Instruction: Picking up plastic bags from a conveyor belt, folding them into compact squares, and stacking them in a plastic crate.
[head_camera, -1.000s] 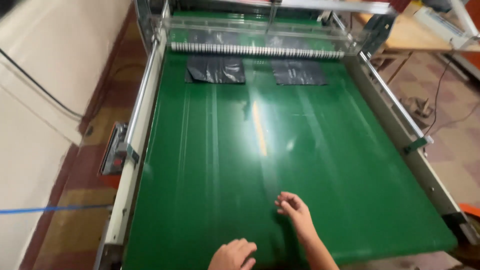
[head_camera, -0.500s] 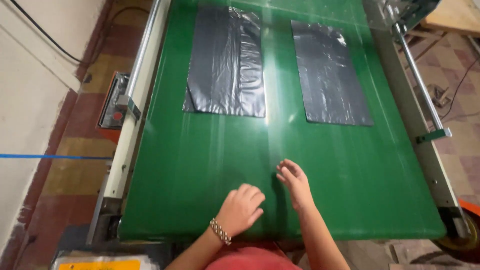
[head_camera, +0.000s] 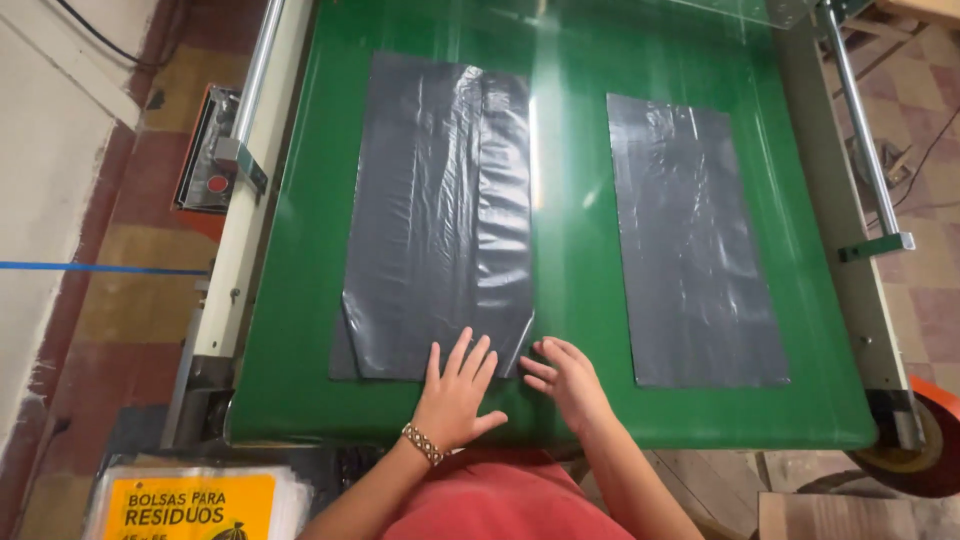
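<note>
Green belting fills your view, a wide conveyor belt (head_camera: 570, 400) running away from you between metal side rails, with tiled floor on either side. Your left hand (head_camera: 458, 390) lies flat and spread, fingers wide, its fingertips pressing the near edge of the left grey plastic bag (head_camera: 440, 220); it holds nothing. Your right hand (head_camera: 562, 378) rests just beside it, fingers loosely curled and pointing at that bag's near right corner, touching the corner or just short of it, and it too grips nothing.

That left bag lies flat on the belt, wrinkled along its right half, with its near left corner slightly folded. To its right, well apart across a strip of bare belt, a second grey bag (head_camera: 690, 250) lies flat and untouched. Both bags are out on the belt; neither is lifted, folded or stacked, so picking them up looks not yet begun. Near your left elbow, below the belt's end, sits a yellow-labelled pack of bags (head_camera: 190, 505).
</note>
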